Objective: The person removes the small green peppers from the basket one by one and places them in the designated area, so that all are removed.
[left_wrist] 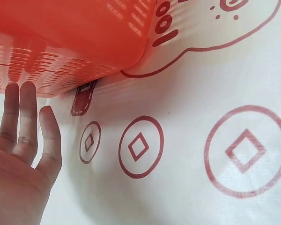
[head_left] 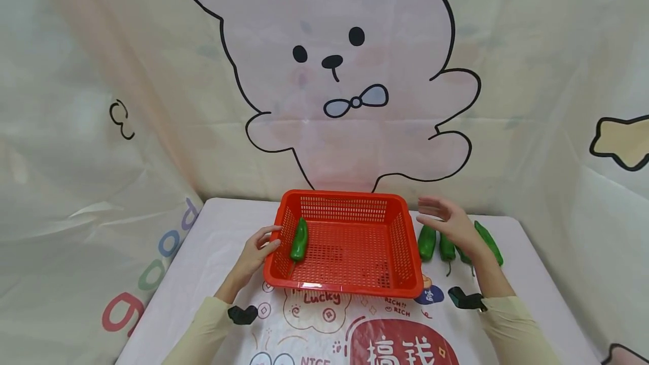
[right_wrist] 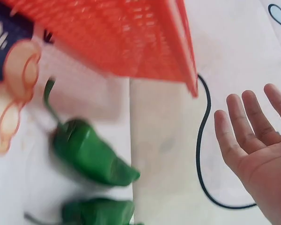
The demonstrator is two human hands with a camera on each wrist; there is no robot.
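Note:
A red plastic basket (head_left: 342,292) stands on the white table, with one green chili pepper (head_left: 299,239) lying inside at its left. My left hand (head_left: 256,253) is at the basket's left side, fingertips right at the rim. In the left wrist view its fingers (left_wrist: 28,105) are extended against the slotted wall. My right hand (head_left: 448,223) is raised off the basket's back right corner, fingers spread and holding nothing. Several more green chili peppers (head_left: 427,242) lie in a row right of the basket, partly hidden beneath that hand and forearm. The right wrist view shows a nearby pepper (right_wrist: 91,152).
A white cloth with red print (head_left: 405,345) covers the table. Behind it hangs a pale curtain (head_left: 339,151) with a cartoon figure. Dark bands (head_left: 243,315) sit at both wrists.

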